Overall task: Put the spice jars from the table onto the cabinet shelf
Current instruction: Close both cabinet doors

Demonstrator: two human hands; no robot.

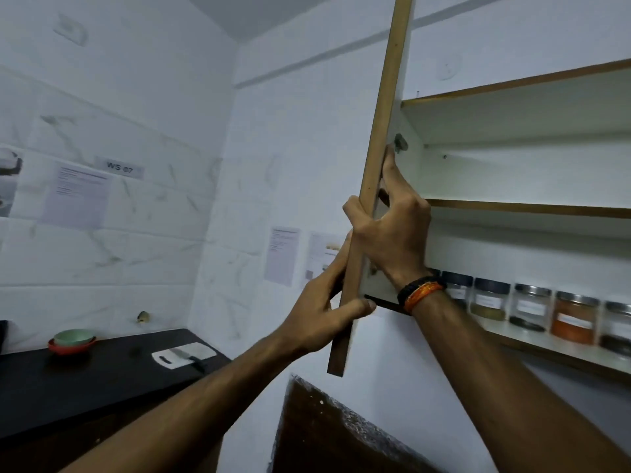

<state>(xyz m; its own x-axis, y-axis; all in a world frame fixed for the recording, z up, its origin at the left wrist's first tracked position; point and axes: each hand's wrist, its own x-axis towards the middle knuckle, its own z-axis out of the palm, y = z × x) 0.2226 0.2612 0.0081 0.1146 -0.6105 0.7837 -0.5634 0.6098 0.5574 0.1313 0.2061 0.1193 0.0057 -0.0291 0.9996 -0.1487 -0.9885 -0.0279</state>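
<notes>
**A:** Head view first: where are the small glass spice jars with dark and metal screw lids (532, 307)?

**Me:** In a row on the lowest white cabinet shelf with the brown wooden edge (553, 355), upright, side by side, some touching; none is in my hands; I see none on the black table (102, 377) either, so I judge the shelving is nearly or wholly done.

**A:** How would they handle?

**Me:** Glass, so stiff, smooth and breakable, I'd guess; light enough for one hand; I'd wrap the body below the lid, not pinch the lid alone.

**A:** What is in them?

**Me:** One holds orange-red powder (574, 320); another a greenish-yellow layer (488, 303); two more show dark grains at the bottom; the white labels are too blurred to read.

**A:** And your hands?

**Me:** Both on the tall white cabinet door with the brown edge (375, 165), seen edge-on; my left hand (321, 319) clasps its lower part, thumb across the edge; my right hand (392, 233), with an orange and black wristband (421, 293), grips higher, fingers up the inner face.

**A:** Anything else about?

**Me:** Stacked green and red bowls (72, 340); a knife on a white cutting board (184, 357).
</notes>
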